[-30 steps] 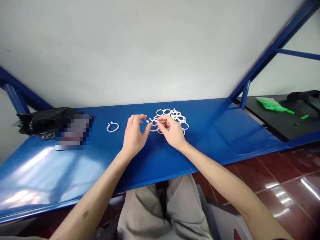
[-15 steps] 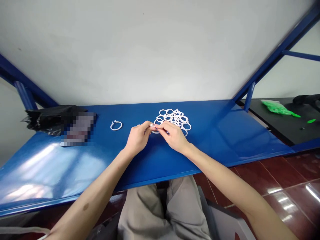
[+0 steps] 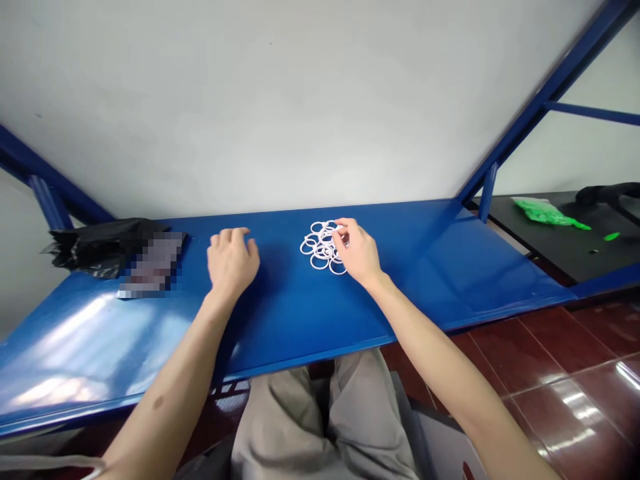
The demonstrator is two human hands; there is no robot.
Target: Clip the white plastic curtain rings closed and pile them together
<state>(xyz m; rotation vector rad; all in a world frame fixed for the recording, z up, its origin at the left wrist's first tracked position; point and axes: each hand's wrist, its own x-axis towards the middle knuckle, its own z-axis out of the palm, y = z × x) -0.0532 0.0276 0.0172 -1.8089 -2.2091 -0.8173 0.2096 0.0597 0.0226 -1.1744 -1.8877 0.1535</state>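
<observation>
A pile of several white plastic rings [image 3: 316, 249] lies on the blue tabletop [image 3: 430, 267] near its middle. My right hand [image 3: 359, 253] rests at the pile's right side, thumb and fingertips pinched on a white ring at the top of the heap. My left hand [image 3: 232, 259] lies palm down well to the left of the pile, fingers curled onto the table. Whatever is under those fingers is hidden. No single ring shows beside that hand.
A crumpled black plastic bag [image 3: 93, 245] and a blurred flat object [image 3: 150, 263] sit at the table's left rear. A slanted blue frame post [image 3: 540, 100] rises at the right. Beyond it a black surface [image 3: 550, 250] holds green plastic [image 3: 544, 211]. The wall is close behind.
Both hands had met on one ring at the pile's left edge. My left hand has since moved left over the spot where a single ring lay; my right hand moved back onto the pile.
</observation>
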